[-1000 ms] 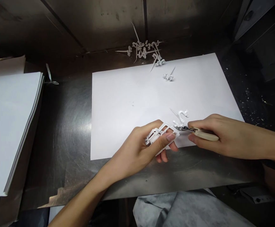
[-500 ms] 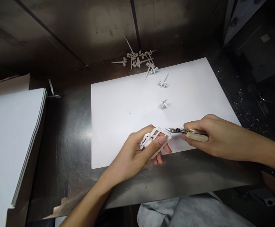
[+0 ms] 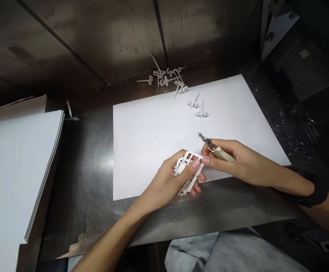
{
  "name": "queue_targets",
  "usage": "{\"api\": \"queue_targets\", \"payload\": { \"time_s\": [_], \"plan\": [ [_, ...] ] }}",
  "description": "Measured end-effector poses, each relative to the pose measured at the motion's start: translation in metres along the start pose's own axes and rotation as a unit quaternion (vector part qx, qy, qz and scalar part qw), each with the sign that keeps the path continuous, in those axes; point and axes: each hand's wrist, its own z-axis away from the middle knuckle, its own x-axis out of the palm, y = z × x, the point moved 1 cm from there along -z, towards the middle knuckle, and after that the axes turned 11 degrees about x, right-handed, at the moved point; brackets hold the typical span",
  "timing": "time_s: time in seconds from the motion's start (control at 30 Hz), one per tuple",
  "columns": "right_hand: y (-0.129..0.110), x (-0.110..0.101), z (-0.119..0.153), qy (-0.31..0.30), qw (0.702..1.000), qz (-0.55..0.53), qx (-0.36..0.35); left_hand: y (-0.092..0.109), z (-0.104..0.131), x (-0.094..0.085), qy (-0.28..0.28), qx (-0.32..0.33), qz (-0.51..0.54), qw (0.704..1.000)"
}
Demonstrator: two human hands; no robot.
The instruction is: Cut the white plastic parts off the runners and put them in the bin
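Observation:
Above the near edge of a white paper sheet (image 3: pixel 141 151), my left hand (image 3: pixel 167 179) is closed around white plastic frame-shaped parts (image 3: pixel 191 185), thumb on top. My right hand (image 3: pixel 238 160) grips cream-handled nippers (image 3: pixel 219 153) whose metal jaws point up and left over the paper. Its thumb and fingertip meet the upper right corner of the parts beside my left thumb. Farther up the paper lie two white plastic sprue pieces (image 3: pixel 201 113), each with a thin spike. More sprue pieces (image 3: pixel 162 77) are heaped past the paper's far edge.
A stack of white sheets (image 3: pixel 19 158) stands at the left on the metal table (image 3: pixel 87 158). One loose white scrap (image 3: pixel 71 115) lies beside it. Small white shavings (image 3: pixel 290 132) are scattered at the right. A metal wall (image 3: pixel 124 37) rises behind the table.
A sprue piece has dropped onto the paper near the other one. My right hand has moved left to the parts, and the nippers' jaws have swung upward, away from them.

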Motion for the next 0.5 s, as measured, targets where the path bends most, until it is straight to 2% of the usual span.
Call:
{"api": "queue_targets", "payload": {
  "time_s": [0.13,0.23,0.33,0.5],
  "plan": [
    [0.003,-0.007,0.000,0.040,0.998,-0.010,-0.038,-0.004,-0.001,-0.002,-0.007,-0.014,0.124,0.992],
    [0.005,-0.018,0.001,0.063,0.997,-0.018,-0.051,0.000,-0.002,-0.003,0.037,-0.028,0.203,0.978],
    [0.006,-0.025,0.002,0.055,0.996,-0.054,-0.052,0.006,-0.002,-0.003,0.077,-0.031,0.256,0.963],
    [0.008,-0.022,0.001,0.046,0.998,-0.037,-0.033,0.006,-0.002,-0.001,0.047,-0.046,0.282,0.957]
  ]
}}
